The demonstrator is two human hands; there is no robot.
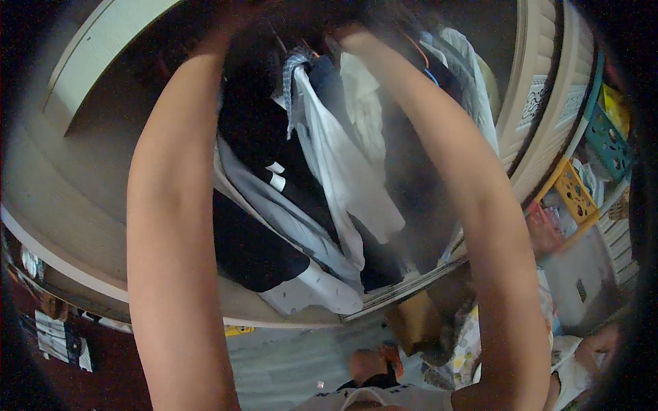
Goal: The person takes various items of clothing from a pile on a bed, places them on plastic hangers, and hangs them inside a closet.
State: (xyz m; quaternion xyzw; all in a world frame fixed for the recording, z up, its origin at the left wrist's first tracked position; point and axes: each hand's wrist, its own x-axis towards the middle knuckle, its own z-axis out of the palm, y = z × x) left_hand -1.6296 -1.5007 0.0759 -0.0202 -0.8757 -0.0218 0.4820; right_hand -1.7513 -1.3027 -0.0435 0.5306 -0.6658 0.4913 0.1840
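- My left hand (236, 17) and right hand (346, 34), top middle: too dark, I can't tell their grip.
- White shirt (339, 161), mid-frame, looks soft and light; best held up top.

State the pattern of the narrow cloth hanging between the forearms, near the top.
The narrow cloth is checked, bluish and white; the head view shows it best.

Pale grey fabric top (421, 399), bottom centre of frame, small dark marks along it. Left forearm (175, 226) and right forearm (490, 212) bare.
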